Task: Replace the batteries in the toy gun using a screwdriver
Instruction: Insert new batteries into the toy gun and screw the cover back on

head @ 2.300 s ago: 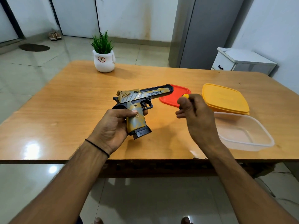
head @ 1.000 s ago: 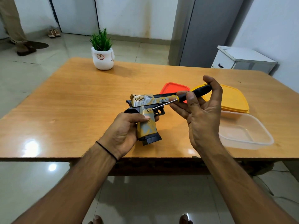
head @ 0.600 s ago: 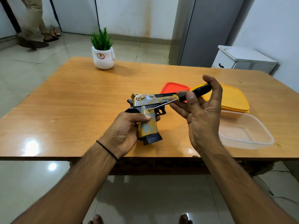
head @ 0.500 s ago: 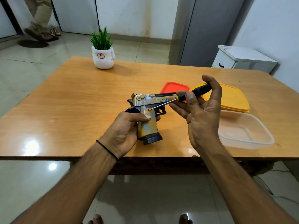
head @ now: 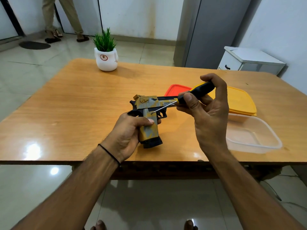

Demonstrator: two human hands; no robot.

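A wooden table [head: 74,105] is carrying a clear tub [head: 265,143] and a yellow lid [head: 239,102] on its right side. Above the near edge, the left hand [head: 126,135] is gripping the toy gun [head: 149,103] by its handle, barrel pointing right. The right hand [head: 209,118] is holding the screwdriver [head: 199,90] in curled fingers, its tip touching the top of the gun's handle

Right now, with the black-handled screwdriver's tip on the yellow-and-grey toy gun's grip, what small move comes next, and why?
Probably the right hand should twist the black-handled screwdriver to loosen a screw: its tip rests on the grip of the yellow-and-grey toy gun, which the left hand holds.
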